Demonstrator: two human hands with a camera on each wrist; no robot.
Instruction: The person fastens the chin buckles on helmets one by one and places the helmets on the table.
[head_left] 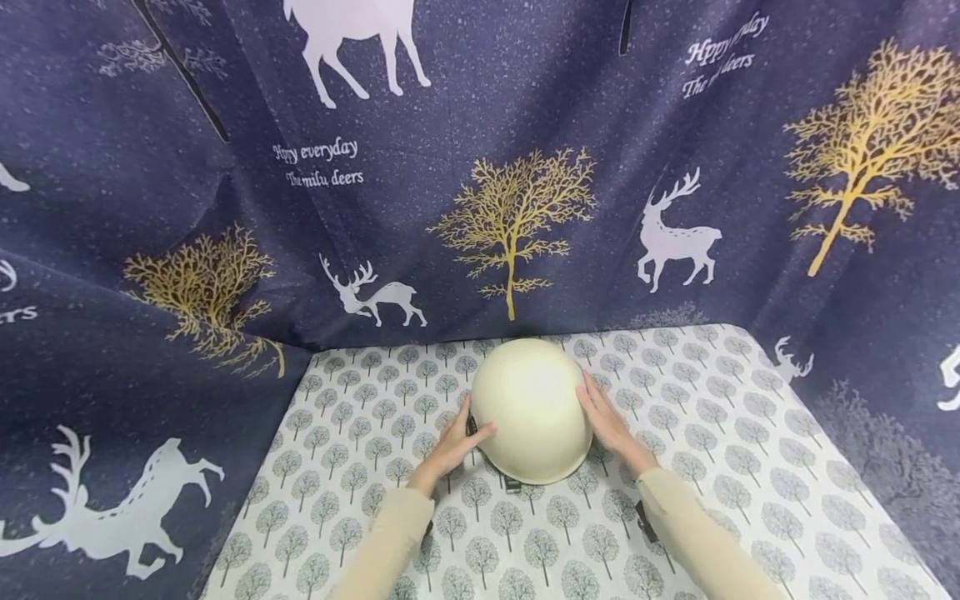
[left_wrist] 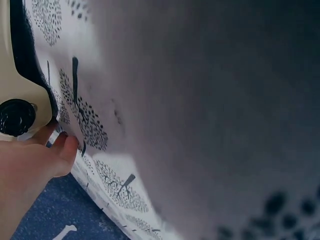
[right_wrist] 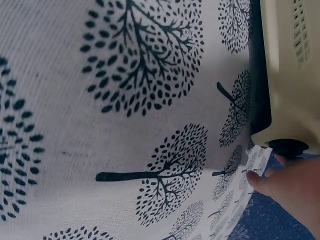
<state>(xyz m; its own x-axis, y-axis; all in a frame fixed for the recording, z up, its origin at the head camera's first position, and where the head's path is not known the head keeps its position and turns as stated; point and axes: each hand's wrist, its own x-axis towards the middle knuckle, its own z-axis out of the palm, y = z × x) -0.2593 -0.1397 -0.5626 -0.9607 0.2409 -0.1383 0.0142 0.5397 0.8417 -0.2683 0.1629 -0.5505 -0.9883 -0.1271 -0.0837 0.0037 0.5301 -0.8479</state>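
Observation:
A cream helmet (head_left: 532, 408) with a smooth rounded shell sits near the back middle of the table. On its left side my left hand (head_left: 453, 442) holds it, thumb on the shell. My right hand (head_left: 609, 423) holds the opposite side, its fingers along the shell. A black buckle (head_left: 512, 484) shows below the helmet's near edge. In the left wrist view, a round black knob (left_wrist: 16, 117) is just above the fingers. The right wrist view shows another black knob (right_wrist: 288, 147) and a slotted vent (right_wrist: 301, 40). The helmet's inside is hidden.
A white cloth with grey tree prints (head_left: 330, 500) covers the table. Dark blue fabric with deer and gold trees (head_left: 465, 108) hangs behind and along both sides. Black wrist straps (head_left: 645, 521) show beneath the sleeves.

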